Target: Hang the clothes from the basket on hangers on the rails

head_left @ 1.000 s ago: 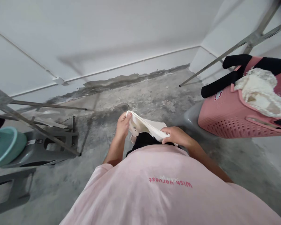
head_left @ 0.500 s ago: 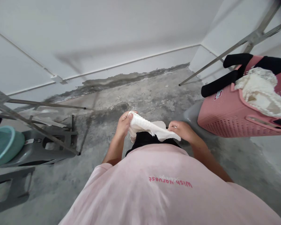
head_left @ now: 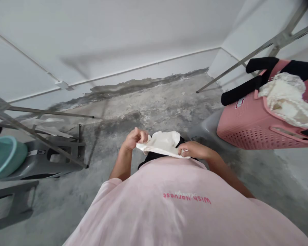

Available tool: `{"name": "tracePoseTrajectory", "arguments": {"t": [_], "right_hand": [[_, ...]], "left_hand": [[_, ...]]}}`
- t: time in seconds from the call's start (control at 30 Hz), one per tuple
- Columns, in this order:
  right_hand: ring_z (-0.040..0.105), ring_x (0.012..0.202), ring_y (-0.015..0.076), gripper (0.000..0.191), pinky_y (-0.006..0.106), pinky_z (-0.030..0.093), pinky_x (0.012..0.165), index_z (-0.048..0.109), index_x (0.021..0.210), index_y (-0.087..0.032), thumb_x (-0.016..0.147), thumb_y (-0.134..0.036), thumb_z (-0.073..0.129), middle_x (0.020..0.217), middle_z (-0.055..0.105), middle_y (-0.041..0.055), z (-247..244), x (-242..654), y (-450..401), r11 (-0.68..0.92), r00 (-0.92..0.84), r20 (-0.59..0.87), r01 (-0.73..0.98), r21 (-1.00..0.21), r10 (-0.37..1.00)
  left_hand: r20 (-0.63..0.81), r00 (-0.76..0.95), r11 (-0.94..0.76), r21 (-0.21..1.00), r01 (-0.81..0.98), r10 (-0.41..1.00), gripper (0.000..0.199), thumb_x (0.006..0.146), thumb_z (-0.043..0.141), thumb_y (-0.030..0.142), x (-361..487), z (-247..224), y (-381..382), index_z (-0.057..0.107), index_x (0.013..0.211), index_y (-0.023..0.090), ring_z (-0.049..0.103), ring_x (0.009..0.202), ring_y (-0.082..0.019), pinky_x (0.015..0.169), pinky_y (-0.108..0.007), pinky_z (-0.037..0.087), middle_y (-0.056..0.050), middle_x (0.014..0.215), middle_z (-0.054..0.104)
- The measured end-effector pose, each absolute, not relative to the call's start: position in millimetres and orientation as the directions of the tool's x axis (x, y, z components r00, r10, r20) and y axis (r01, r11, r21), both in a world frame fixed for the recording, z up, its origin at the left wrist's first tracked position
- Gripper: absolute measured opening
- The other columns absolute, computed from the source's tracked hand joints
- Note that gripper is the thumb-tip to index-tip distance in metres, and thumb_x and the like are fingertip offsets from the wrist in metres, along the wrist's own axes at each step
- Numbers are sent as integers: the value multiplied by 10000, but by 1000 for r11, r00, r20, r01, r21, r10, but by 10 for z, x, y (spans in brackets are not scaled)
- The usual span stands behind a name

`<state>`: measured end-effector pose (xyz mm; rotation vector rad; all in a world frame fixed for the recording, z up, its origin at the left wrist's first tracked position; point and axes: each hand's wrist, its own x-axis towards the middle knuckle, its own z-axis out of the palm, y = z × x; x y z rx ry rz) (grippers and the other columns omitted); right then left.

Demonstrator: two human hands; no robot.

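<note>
A small white cloth garment (head_left: 163, 142) is stretched between my two hands, close in front of my waist. Its exact kind cannot be made out. My left hand (head_left: 136, 138) pinches one end, with the thumb raised and the fingers curled at the edge. At the other end, my right hand (head_left: 193, 149) has its fingers bent onto the cloth near the lower edge. The near edge runs almost straight from hand to hand, and the rest of the fabric hangs away from me over dark trousers.
To the right, a pink perforated laundry basket (head_left: 243, 130) holds black clothing (head_left: 242, 90) and a white lace garment (head_left: 284, 92), resting on a grey stool (head_left: 210, 128). A teal basin (head_left: 12, 160) sits on another grey stool (head_left: 51, 164) at left. Metal rack legs (head_left: 53, 147) stand both sides.
The garment has turned from slanting to nearly level and spread out wider. My left hand has shifted slightly left and down; my right hand has moved left and down along the edge.
</note>
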<state>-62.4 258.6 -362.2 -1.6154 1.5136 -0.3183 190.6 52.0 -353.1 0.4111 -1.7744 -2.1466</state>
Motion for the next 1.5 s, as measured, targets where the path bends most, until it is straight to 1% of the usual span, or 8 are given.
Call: {"name": "tracePoseTrajectory", "arguments": {"t": [0.17,0.43,0.6,0.73,0.9,1.03,1.27,1.5], "right_hand": [[554,749,133,111,238,319,660,670,808,-206,782,-289,600,794,641,-17,-3537,-570,2585,136,148,-343,-721,-679,-927],[563,726,134,171,257,362,684,646,781,-187,836,-314,546,790,653,1,-3291,-445,2554,147,-143,-75,-604,-783,-987],[560,702,142,222,276,418,680,642,943,-179,813,-347,578,783,620,24,-3403,-462,2551,164,-493,96,-457,-874,-865],[572,753,134,319,285,462,729,607,1058,-171,793,-348,607,871,599,34,-3476,-478,2560,86,-563,147,-365,-927,-813],[592,834,155,368,313,485,752,597,1098,-173,792,-378,608,966,608,70,-3553,-403,2515,109,-400,16,-290,-951,-917],[574,1004,196,512,333,499,770,546,1246,-210,754,-328,626,1170,576,112,-3618,-288,2445,139,-264,-56,-305,-942,-963],[459,1212,252,811,369,500,838,380,1421,-296,680,-351,704,1402,398,113,-3604,-82,2402,116,-202,-46,-346,-931,-978],[568,1045,247,442,384,482,857,595,1140,-213,775,-461,614,1050,635,88,-3539,-126,2351,10,-409,82,-218,-976,-909]], "left_hand": [[-368,-834,195,858,-475,-411,443,763,605,575,1875,-3953,563,684,844,146,520,547,-127,504,-228,378,-65,746,621],[-159,-970,421,879,-224,-185,485,736,675,518,1332,-4044,1199,669,1070,166,581,949,-245,816,-314,423,-108,1061,650],[-323,-924,-170,941,-291,-205,481,689,726,524,1161,-3931,1184,688,965,132,605,784,-222,793,-344,442,-87,872,674],[-448,-773,-777,623,90,-449,454,781,638,530,1125,-3649,823,651,916,97,646,863,-260,813,-385,498,-134,837,674],[-451,-358,-575,602,555,-818,355,974,372,378,1299,-3025,370,611,899,126,636,993,-209,893,-344,517,-100,836,671],[-241,-329,-406,605,685,-913,295,970,394,312,1442,-2553,414,614,865,147,620,1009,-148,954,-303,499,-62,859,657],[-221,-492,-515,598,613,-842,222,919,452,262,1208,-2333,1006,614,831,138,591,1122,-194,928,-302,510,-70,914,664],[-146,-544,-476,697,537,-826,211,740,678,320,1049,-2475,1252,640,886,173,635,979,-200,816,-313,537,-46,948,671]]}}
